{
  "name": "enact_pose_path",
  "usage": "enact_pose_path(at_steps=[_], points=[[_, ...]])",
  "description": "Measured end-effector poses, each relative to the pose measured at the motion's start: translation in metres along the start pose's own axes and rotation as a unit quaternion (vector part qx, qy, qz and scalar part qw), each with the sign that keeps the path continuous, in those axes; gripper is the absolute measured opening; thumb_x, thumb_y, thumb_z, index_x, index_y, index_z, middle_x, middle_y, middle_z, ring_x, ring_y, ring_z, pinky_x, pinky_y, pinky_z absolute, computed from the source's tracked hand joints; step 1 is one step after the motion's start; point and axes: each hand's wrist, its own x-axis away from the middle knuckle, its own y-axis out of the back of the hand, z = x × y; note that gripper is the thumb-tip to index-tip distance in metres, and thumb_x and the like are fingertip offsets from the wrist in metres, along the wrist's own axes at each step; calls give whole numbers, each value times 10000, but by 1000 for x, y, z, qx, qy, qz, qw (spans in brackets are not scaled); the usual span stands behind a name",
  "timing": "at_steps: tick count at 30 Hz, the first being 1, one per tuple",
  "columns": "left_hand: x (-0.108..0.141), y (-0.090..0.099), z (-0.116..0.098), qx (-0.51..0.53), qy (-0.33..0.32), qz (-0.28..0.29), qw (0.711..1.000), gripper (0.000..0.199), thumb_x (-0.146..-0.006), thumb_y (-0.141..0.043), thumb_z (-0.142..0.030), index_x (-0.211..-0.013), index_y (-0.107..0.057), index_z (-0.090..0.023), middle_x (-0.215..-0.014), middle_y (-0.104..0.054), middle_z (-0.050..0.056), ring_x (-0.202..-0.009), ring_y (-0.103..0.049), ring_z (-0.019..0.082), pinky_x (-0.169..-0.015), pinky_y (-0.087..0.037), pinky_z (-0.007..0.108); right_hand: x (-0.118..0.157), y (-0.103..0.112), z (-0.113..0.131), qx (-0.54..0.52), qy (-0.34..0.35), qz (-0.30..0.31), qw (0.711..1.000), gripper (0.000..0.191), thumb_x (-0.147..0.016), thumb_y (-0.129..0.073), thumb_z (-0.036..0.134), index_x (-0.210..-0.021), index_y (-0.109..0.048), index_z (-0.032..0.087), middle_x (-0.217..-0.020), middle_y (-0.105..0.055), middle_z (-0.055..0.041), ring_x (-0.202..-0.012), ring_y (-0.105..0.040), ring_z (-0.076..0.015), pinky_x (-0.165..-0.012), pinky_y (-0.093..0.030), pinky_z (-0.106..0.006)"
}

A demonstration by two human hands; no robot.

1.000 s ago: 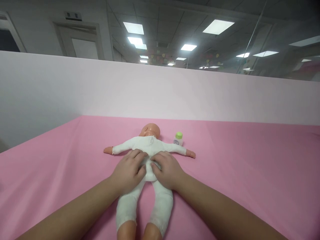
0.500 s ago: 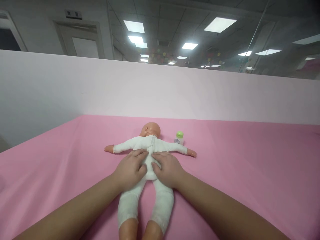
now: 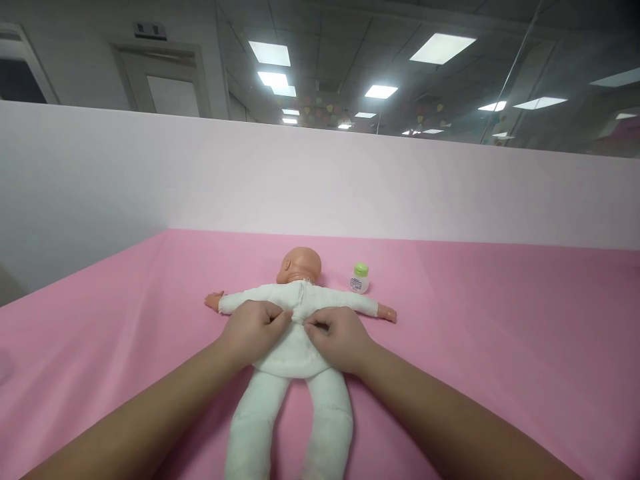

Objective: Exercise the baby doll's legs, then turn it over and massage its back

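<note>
A baby doll [image 3: 295,347] in a white cloth suit lies face down on the pink sheet [image 3: 475,320], head away from me, arms spread out. My left hand [image 3: 253,330] rests on the left side of its upper back, fingers curled and pressing the cloth. My right hand [image 3: 337,337] rests on the right side of the back, thumb and fingers pinching at the fabric near the spine. The two hands almost meet at the doll's middle seam. Its feet run off the bottom of the view.
A small white bottle with a green cap [image 3: 359,278] stands beside the doll's head, to the right. A pale partition wall [image 3: 320,180] closes the far side of the pink surface. Ceiling lights and a door show above it.
Both hands have slid from the doll's lower back up to its upper back, near the shoulders. Their fingers now curl tighter into the cloth. The doll sits slightly nearer in view.
</note>
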Motion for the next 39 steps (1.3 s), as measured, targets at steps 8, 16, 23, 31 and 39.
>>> enact_pose_path(at_steps=[8,16,23,31,39], points=[[6,-6,-8,-113,-146,-75,980,233,-953,-548,-306,-1047,-745,-223,-1109,-719,67,-1109,-617,272,-969,-503,446,1,-8,-6,77,56,-68,993,246,-927,-652,246,-1146,-760,221,-1141,-763,-34,-1106,-657,-234,-1030,-492,-404],[6,-11,-6,-167,-177,-51,969,433,-1008,-461,-279,-1394,-620,-161,-1445,-590,104,-1362,-499,275,-1180,-401,466,1,-7,-9,128,33,-45,990,419,-962,-584,312,-1342,-682,164,-1346,-695,-82,-1276,-594,-274,-1154,-425,-449],[2,-6,-9,-144,-166,19,975,384,-1011,-433,-255,-1297,-679,-189,-1314,-683,69,-1241,-580,272,-1110,-454,480,-3,-3,-8,125,23,8,992,388,-963,-569,311,-1299,-723,193,-1282,-730,-75,-1233,-624,-278,-1133,-435,-442],[3,-3,-12,-151,-168,26,974,351,-1016,-417,-273,-1190,-713,-196,-1204,-712,75,-1156,-605,276,-1045,-484,493,-5,-1,-8,115,41,13,992,324,-969,-567,299,-1218,-759,220,-1193,-761,-54,-1159,-650,-263,-1082,-467,-425],[3,-10,3,-249,-206,-20,946,560,-1021,-400,-283,-1557,-463,-136,-1641,-408,95,-1531,-293,330,-1243,-320,536,-6,-3,-17,125,65,-17,990,459,-998,-521,306,-1415,-634,150,-1445,-635,-82,-1373,-538,-258,-1226,-367,-438]])
